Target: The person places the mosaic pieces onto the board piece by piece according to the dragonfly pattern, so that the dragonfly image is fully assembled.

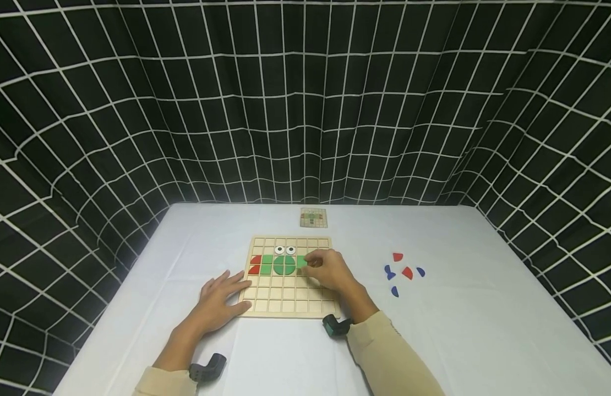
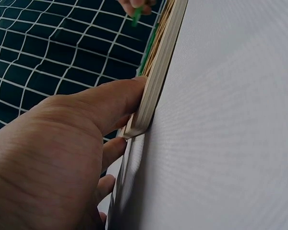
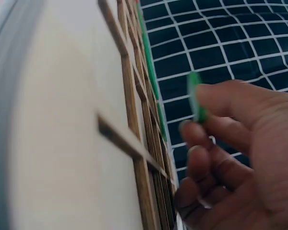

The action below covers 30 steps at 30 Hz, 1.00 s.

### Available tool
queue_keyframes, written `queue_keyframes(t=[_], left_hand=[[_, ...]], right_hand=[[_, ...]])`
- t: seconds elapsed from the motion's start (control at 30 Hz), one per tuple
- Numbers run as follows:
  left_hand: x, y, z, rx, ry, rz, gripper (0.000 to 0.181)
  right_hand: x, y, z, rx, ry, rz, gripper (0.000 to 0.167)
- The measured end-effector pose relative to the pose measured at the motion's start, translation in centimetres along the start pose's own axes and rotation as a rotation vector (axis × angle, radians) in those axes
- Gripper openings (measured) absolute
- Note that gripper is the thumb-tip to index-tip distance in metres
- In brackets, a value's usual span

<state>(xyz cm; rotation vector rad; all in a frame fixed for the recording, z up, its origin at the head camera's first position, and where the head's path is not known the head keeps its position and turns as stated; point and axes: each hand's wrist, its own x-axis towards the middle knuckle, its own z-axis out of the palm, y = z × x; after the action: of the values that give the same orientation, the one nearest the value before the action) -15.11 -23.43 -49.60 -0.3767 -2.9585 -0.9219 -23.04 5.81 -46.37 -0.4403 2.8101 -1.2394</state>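
Observation:
Between thumb and fingertips, my right hand (image 1: 331, 269) pinches a thin green tile (image 3: 196, 98), raised above the right part of a wooden grid board (image 1: 295, 292). Its outline is hard to tell edge-on. My left hand (image 1: 218, 302) rests at the board's left edge, fingers spread, thumb touching the rim near the lower corner. On the board lie two red quarter-round tiles (image 1: 255, 269), green square tiles (image 1: 267, 269), a green disc of pieces (image 1: 284, 265) and two white eye tiles (image 1: 290, 250). Another green square (image 1: 300, 260) lies beside my right fingers, partly covered.
Behind the board lies a small picture card (image 1: 313, 218) with a similar pattern. To the right, red pieces (image 1: 407, 273) and several blue half-round pieces (image 1: 394, 291) are scattered on the white tablecloth (image 1: 464, 330). A black gridded curtain (image 1: 305, 110) surrounds the table.

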Motion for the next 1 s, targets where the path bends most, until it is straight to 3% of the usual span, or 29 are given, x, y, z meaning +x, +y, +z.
queue_keyframes(t=[0.13, 0.43, 1.0], left_hand=[[0.02, 0.03, 0.0, 0.004, 0.004, 0.004, 0.053], [0.09, 0.27, -0.24, 0.01, -0.001, 0.004, 0.053], [-0.07, 0.13, -0.05, -0.004, -0.001, -0.007, 0.054]], right_hand=[[0.06, 0.23, 0.41, -0.016, -0.009, 0.017, 0.028], [-0.02, 0.29, 0.8, -0.089, -0.002, -0.04, 0.026], [-0.2, 0.14, 0.97, -0.117, -0.032, -0.033, 0.027]])
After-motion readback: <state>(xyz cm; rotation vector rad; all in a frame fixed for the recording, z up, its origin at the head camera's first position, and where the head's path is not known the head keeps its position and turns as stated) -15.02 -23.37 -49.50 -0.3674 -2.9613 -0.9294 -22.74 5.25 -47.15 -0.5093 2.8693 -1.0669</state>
